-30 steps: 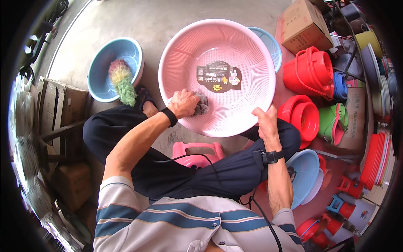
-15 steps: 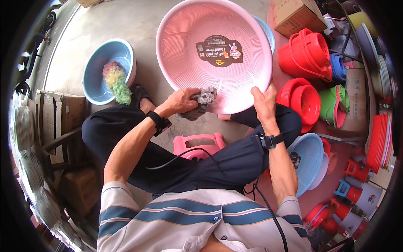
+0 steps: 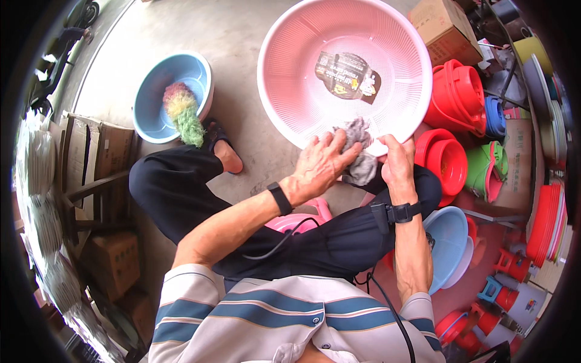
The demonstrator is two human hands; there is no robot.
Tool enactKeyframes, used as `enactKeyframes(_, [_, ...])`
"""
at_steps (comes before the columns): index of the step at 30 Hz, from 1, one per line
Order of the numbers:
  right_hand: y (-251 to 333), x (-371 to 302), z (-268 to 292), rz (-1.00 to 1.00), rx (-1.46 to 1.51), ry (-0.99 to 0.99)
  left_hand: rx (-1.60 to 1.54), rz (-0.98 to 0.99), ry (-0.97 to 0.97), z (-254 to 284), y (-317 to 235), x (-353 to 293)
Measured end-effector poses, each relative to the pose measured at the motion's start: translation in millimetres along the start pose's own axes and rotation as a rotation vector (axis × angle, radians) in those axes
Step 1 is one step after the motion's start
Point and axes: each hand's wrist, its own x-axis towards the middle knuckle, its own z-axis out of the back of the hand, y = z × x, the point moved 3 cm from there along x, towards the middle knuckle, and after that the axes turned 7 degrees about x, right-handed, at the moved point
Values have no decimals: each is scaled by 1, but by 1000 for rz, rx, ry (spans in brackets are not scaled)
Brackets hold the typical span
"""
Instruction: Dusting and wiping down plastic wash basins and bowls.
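A large pink plastic sieve (image 3: 283,85) is held up in front of me, its perforated inside facing me, with a dark label (image 3: 339,75) stuck on its bottom. My right hand (image 3: 397,160) is closed around the rim at the near right, thumb on top. Against the near rim, just left of that grip, my left hand (image 3: 324,162) presses a crumpled grey cloth (image 3: 362,168), its fingers laid over the cloth. Part of the near rim is hidden behind cloth and fingers.
At the left on the floor stands a blue basin (image 3: 144,103) with a multicoloured mesh bundle (image 3: 184,115). Red buckets (image 3: 451,100), red basins (image 3: 451,166), a green bucket (image 3: 481,169) and a cardboard box (image 3: 445,33) crowd the right. A pink stool (image 3: 296,221) sits between my legs.
The sieve has shifted right and turned clockwise slightly. My left hand and the cloth have slid right along the near rim, close to my right hand, and the left fingers are more spread.
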Motion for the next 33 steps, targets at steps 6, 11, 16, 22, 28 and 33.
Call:
enactKeyframes(6, [7, 3, 13, -85, -58, 11, 382, 26, 47, -6, 122, -46])
enactKeyframes(11, [-19, 13, 24, -138, -8, -87, 256, -2, 45, 2, 104, -30])
enactKeyframes(16, [-35, 1, -2, -108, 17, -65, 68, -33, -61, -6, 26, -23])
enactKeyframes(22, [-6, 5, 39, -139, -64, -53, 264, -269, 127, 5, 58, -49])
enactKeyframes(28, [22, 6, 41, -259, -192, 60, 642, -345, 181, 27, 178, -39])
enactKeyframes(33, [25, 17, 45, -258, -233, 51, 616, -83, -39, 74, 215, 7])
